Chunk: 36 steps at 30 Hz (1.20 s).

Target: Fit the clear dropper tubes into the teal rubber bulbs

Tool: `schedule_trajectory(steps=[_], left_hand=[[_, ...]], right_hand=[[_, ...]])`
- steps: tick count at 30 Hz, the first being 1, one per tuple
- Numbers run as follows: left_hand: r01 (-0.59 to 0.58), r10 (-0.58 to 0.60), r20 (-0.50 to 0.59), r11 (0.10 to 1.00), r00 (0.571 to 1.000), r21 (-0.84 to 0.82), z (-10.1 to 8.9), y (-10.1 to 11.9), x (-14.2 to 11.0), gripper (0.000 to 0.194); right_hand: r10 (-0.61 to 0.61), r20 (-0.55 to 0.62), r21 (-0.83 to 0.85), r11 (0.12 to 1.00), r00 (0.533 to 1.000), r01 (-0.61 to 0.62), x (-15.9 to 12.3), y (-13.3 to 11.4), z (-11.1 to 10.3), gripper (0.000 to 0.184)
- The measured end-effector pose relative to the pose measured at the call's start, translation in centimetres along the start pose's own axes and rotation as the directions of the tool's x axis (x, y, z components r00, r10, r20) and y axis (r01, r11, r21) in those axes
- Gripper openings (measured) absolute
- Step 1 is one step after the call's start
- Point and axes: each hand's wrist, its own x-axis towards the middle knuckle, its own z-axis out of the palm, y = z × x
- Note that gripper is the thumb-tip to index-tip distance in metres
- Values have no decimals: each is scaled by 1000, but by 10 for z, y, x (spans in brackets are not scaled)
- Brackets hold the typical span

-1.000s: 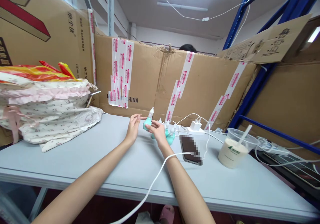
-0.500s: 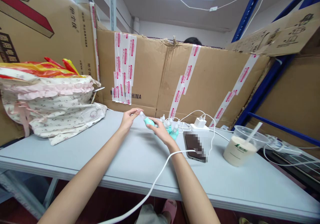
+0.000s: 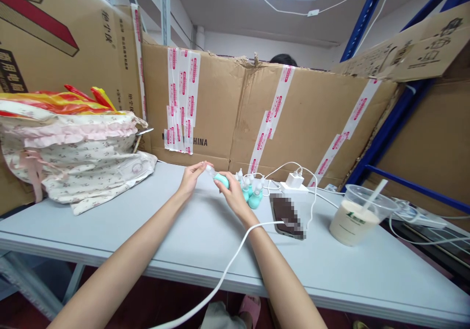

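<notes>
My right hand [image 3: 235, 194] is closed around a small teal squeeze bottle [image 3: 222, 180], held tilted above the table with its top toward the left. At that end, the fingertips of my left hand [image 3: 190, 178] pinch the clear pointed cap [image 3: 210, 170]. I cannot tell whether the cap is attached to the bottle or slightly apart from it. Just right of my right hand, several similar teal bottles [image 3: 254, 199] with clear pointed tops stand upright in a cluster, partly hidden behind the hand.
A phone [image 3: 287, 215] lies right of the bottles, near a white charger [image 3: 293, 181] and its cables. Farther right stands a cup of milky drink [image 3: 353, 221] with a straw. A floral cloth bag [image 3: 77, 162] sits at left. Cardboard [image 3: 220, 104] walls the back; a white cable [image 3: 220, 277] crosses in front.
My right hand has turned slightly with the bottle, showing more of the standing bottles beside it. My left hand stays at the clear cap, shifted only a little.
</notes>
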Motion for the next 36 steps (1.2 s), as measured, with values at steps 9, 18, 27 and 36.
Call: schedule_trajectory(steps=[9, 18, 27, 36], left_hand=[[58, -56, 92, 998, 994, -22, 5, 3, -2, 39], [137, -124, 161, 988, 979, -72, 6, 4, -3, 55], [150, -128, 203, 984, 971, -100, 8, -7, -4, 51], [189, -192, 211, 981, 958, 37, 8, -8, -5, 48]], right_hand=[[52, 11, 59, 997, 999, -53, 3, 2, -3, 35], [178, 134, 207, 957, 975, -203, 0, 10, 10, 29], [222, 47, 350, 910, 974, -224, 0, 9, 14, 28], [313, 108, 447, 832, 944, -327, 0, 9, 14, 40]])
